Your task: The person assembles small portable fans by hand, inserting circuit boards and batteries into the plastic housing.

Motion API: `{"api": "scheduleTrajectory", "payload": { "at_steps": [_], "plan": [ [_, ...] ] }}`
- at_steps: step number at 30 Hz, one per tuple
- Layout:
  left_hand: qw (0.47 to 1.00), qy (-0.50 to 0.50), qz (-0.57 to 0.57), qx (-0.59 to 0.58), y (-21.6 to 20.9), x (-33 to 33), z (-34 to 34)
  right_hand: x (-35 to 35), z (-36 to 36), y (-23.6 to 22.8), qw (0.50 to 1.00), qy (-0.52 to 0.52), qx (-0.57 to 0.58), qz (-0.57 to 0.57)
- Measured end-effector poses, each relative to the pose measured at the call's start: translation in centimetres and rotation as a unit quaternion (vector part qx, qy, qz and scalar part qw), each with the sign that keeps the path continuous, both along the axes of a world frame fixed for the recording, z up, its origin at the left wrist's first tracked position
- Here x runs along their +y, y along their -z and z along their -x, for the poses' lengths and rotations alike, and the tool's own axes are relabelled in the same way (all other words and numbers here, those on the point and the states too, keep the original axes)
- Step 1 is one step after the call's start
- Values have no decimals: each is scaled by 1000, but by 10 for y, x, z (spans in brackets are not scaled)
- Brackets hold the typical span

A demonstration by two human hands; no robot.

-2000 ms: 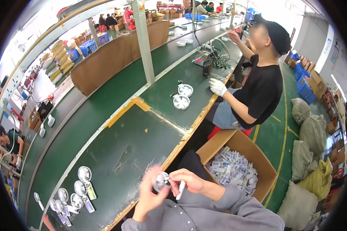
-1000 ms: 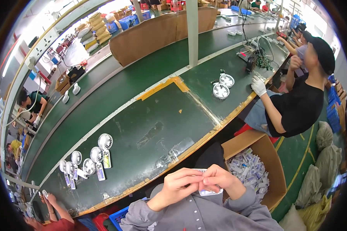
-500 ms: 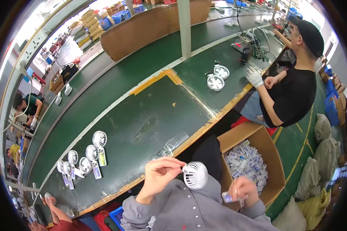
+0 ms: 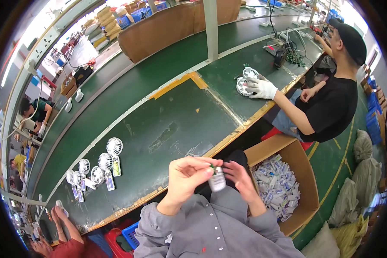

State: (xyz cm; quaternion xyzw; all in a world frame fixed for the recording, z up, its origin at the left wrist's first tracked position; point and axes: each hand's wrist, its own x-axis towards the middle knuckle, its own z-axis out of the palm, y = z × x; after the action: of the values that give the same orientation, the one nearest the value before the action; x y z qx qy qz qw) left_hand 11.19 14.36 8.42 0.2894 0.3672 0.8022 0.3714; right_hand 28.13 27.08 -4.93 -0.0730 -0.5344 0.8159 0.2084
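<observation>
In front of my chest, my left hand pinches a small white fan between thumb and fingertips, with a bit of green showing at the grip. The fan is turned edge-on and blurred. Close to its right side is my right hand, fingers apart and slightly smeared; I see nothing held in it. On the bench to the left lie several white handheld fans with round cage heads and labelled handles. To my right stands an open cardboard box full of small white packs with purple labels.
The green workbench has a worn wooden front edge. At right, a co-worker's gloved hand touches white fan heads. A metal post rises behind the bench. Another person's hands show at lower left.
My right hand has come from beside the box to the fan; the white pack it held is no longer visible. The fan has turned edge-on. The co-worker's gloved hand has reached the fan heads.
</observation>
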Motion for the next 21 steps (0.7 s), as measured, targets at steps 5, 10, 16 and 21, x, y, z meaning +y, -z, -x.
{"api": "scheduleTrajectory", "payload": {
  "at_steps": [5, 10, 16, 21],
  "plan": [
    [996, -54, 67, 35, -10, -14, 2, -20, 43, -37, 956, -99, 62, 269],
    [973, -127, 121, 147, 20, -46, 44, -6, 51, -34, 949, -48, -17, 310],
    [820, -277, 369, 341, 65, -100, 149, 47, 82, -65, 941, 36, -12, 336],
    [420, -283, 644, 574, 117, -156, 256, 83, 94, -76, 926, 26, 99, 364]
  ]
}}
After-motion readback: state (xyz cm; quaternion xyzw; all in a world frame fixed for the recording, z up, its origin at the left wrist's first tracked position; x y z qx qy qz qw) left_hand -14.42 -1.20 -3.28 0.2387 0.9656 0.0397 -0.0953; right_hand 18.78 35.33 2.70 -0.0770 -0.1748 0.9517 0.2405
